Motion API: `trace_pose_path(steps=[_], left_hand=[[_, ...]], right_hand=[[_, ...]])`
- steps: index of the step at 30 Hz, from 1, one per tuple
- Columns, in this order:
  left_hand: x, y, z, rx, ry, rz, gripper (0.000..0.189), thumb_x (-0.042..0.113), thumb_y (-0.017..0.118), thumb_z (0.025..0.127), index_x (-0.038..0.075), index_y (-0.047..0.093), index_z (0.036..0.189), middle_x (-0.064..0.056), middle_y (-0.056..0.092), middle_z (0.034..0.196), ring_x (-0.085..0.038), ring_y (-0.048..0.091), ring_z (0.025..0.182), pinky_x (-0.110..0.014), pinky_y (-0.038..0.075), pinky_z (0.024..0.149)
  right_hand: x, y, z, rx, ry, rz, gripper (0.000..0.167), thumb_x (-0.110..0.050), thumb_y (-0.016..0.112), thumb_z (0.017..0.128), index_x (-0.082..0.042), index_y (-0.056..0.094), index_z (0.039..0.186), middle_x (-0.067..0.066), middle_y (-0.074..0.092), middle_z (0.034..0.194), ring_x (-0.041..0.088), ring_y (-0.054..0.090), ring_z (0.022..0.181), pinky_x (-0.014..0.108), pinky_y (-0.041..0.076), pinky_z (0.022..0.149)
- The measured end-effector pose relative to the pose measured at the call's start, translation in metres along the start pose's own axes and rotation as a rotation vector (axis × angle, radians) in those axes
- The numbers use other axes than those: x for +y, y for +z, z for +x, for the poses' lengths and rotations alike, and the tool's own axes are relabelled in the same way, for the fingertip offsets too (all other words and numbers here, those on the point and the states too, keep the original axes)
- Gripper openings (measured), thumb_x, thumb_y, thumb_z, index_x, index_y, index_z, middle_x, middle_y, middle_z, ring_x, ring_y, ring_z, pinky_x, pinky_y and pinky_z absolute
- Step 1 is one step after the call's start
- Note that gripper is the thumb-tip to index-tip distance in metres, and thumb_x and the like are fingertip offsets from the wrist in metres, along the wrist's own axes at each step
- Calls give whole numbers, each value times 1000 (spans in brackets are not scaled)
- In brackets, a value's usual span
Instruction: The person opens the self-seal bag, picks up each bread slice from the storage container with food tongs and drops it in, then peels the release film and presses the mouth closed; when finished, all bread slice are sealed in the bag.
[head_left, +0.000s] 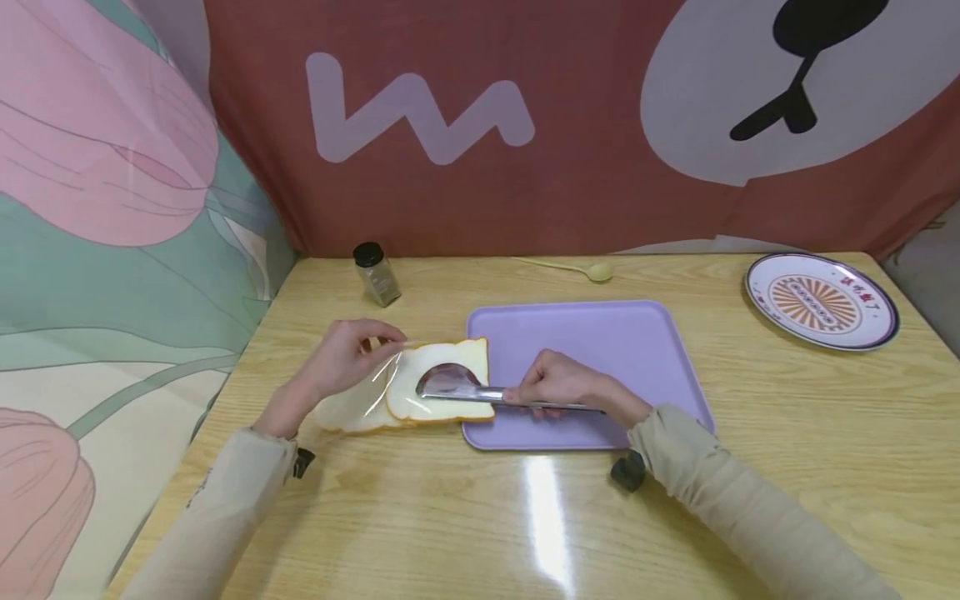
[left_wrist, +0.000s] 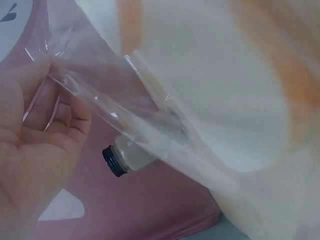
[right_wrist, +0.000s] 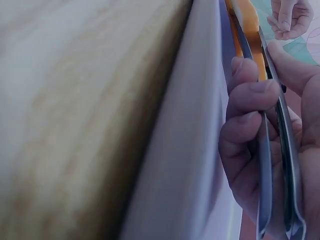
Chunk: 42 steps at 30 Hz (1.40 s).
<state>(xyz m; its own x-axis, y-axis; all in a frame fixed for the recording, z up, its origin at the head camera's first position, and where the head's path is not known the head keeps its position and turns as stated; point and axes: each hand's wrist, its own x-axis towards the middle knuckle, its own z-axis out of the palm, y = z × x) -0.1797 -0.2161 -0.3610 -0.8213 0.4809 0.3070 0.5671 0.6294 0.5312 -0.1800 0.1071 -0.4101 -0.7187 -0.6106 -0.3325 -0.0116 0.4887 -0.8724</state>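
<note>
My left hand (head_left: 341, 358) pinches the edge of a clear plastic bag (left_wrist: 107, 112) between thumb and fingers. A white bread slice (head_left: 468, 354) with an orange-brown crust reaches from the bag over the left rim of the lilac tray (head_left: 600, 329). Another slice (head_left: 348, 414) lies under the film further left. In my right hand (head_left: 562, 383) is a pair of metal tongs (head_left: 491, 396); its rounded head lies across the first slice. The right wrist view shows fingers curled round both tong arms (right_wrist: 265, 170), with the slice's crust between them.
A black-capped spice jar (head_left: 378, 279) stands behind my left hand. A pale yellow spoon (head_left: 598, 272) lies behind the tray, near the curtain (head_left: 585, 183). At the back right is a patterned plate (head_left: 885, 321). All sit on a wood-grain table (head_left: 420, 517).
</note>
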Motion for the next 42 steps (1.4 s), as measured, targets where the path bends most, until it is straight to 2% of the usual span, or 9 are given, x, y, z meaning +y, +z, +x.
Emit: trace_pose_path(steps=[6, 12, 21, 26, 33, 42], left_hand=[[0, 1, 0, -37, -26, -29, 8, 3, 71, 86, 3, 75, 93, -4, 73, 87, -11, 63, 75, -26, 50, 61], [1, 1, 0, -25, -30, -55, 8, 4, 71, 86, 3, 75, 93, -4, 73, 89, -11, 62, 75, -26, 51, 60], [2, 2, 2, -24, -27, -70, 8, 2, 71, 85, 3, 75, 92, -5, 73, 90, -10, 62, 76, -25, 52, 61], [2, 3, 2, -23, -16, -63, 8, 1, 72, 84, 3, 75, 91, -5, 73, 89, -9, 62, 75, -25, 52, 61], [0, 3, 1, -28, -11, -72, 9, 0, 71, 84, 2, 75, 92, -6, 73, 90, -11, 63, 76, -26, 52, 61], [0, 4, 2, -31, -1, -48, 8, 1, 71, 85, 2, 75, 92, -6, 73, 89, -10, 62, 75, -24, 51, 60]], right_hand=[[-3, 1, 5, -14, -8, 2, 42, -33, 71, 86, 0, 68, 61, 3, 56, 47, 10, 43, 35, 20, 32, 38], [-4, 4, 8, -24, 4, 30, 43, -35, 71, 86, -1, 68, 61, 3, 56, 48, 10, 43, 36, 21, 31, 38], [-10, 7, 14, -38, -30, -10, 42, -32, 71, 87, -1, 68, 59, 3, 55, 45, 11, 42, 34, 21, 35, 41], [-13, 8, 18, -45, -18, 4, 40, -31, 71, 87, -1, 69, 60, 4, 56, 46, 11, 43, 34, 20, 37, 43], [-14, 10, 22, -52, 10, 24, 40, -34, 70, 88, -1, 70, 65, 3, 57, 48, 10, 44, 37, 21, 35, 39], [-21, 8, 26, -43, 38, 11, 41, -36, 70, 87, -2, 71, 64, 3, 57, 48, 11, 45, 37, 22, 38, 40]])
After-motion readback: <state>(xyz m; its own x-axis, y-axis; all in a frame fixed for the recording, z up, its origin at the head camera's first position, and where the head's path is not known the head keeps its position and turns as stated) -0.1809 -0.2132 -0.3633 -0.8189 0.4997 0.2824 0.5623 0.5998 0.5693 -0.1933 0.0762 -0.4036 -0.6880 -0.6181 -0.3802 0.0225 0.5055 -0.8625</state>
